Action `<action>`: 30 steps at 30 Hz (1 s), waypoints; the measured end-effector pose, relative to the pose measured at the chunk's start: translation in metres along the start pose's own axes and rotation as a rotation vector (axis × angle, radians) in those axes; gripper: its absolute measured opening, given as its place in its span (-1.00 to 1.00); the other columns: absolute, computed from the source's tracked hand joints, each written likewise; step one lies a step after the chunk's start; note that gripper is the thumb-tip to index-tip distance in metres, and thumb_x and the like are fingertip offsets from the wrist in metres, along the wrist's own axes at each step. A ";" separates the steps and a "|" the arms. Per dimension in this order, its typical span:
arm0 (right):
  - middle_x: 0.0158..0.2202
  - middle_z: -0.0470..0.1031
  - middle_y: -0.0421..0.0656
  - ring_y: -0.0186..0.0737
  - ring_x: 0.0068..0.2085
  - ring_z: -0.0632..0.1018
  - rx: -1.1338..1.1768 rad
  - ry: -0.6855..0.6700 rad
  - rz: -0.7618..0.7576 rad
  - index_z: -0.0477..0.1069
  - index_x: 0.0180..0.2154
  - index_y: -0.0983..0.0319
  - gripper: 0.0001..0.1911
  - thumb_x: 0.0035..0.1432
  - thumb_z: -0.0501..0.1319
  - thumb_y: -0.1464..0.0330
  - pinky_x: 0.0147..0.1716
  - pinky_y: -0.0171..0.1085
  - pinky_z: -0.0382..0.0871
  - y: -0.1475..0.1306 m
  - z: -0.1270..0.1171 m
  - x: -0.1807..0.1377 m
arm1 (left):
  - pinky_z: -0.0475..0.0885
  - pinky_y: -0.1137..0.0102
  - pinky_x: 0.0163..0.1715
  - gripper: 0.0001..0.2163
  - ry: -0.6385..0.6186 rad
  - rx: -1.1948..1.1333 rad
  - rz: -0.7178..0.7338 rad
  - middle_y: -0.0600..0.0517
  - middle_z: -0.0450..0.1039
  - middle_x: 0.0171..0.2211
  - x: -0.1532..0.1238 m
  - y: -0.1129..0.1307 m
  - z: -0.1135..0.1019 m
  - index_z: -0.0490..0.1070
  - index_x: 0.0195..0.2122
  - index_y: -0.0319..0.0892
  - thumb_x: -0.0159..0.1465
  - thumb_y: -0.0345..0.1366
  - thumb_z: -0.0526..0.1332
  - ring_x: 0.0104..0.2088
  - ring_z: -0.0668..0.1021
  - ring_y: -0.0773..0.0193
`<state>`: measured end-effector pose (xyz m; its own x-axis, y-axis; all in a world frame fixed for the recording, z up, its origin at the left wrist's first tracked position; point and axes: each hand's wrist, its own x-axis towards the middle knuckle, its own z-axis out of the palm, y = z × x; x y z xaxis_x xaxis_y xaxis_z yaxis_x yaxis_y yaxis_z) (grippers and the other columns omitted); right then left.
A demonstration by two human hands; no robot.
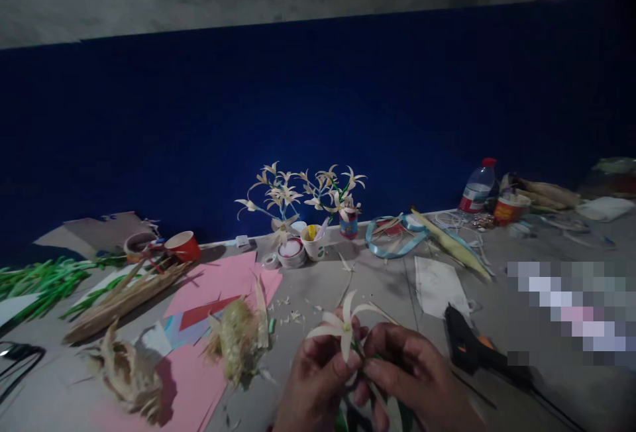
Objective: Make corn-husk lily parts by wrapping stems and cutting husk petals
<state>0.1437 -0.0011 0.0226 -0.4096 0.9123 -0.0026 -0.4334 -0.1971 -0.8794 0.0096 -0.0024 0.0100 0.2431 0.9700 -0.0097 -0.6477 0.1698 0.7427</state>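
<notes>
A pale artificial flower (pixel 346 327) with narrow curling petals, apparently made of corn husk, faces up between my hands. My left hand (pixel 322 374) pinches it just beneath the petals, where a bit of green stem shows. Close against it, my right hand (pixel 415 371) has its thumb and fingers closed around the stem side, though the exact grip is partly hidden. Below the fingers hangs a pale husk strip (pixel 391 411). To the right lies a black glue gun (pixel 470 339) with an orange part, its cord running to the lower right.
Similar finished flowers (pixel 281 193) stand in containers by the blue wall (pixel 318 107). Pink paper (pixel 213 289), dried husks (pixel 132 376) and green stems (pixel 44 286) cover the left. Farther right are blue ribbon (pixel 377 250), white paper (pixel 440 286) and a bottle (pixel 477 187).
</notes>
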 end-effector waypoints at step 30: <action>-0.57 0.54 -0.29 -0.42 -0.60 0.52 0.019 0.037 0.052 0.35 -0.45 0.24 -0.68 -0.04 0.45 0.23 -0.62 -0.47 0.40 0.002 -0.002 0.001 | 0.31 0.56 -0.66 -0.82 -0.066 0.017 -0.001 0.10 0.37 -0.48 0.003 0.002 -0.009 0.50 -0.45 -0.24 0.03 -0.29 0.45 -0.65 0.39 0.49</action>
<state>0.1439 0.0002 0.0200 -0.4021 0.9132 -0.0655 -0.4277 -0.2507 -0.8685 0.0025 0.0028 0.0052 0.2916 0.9560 0.0334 -0.6355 0.1675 0.7538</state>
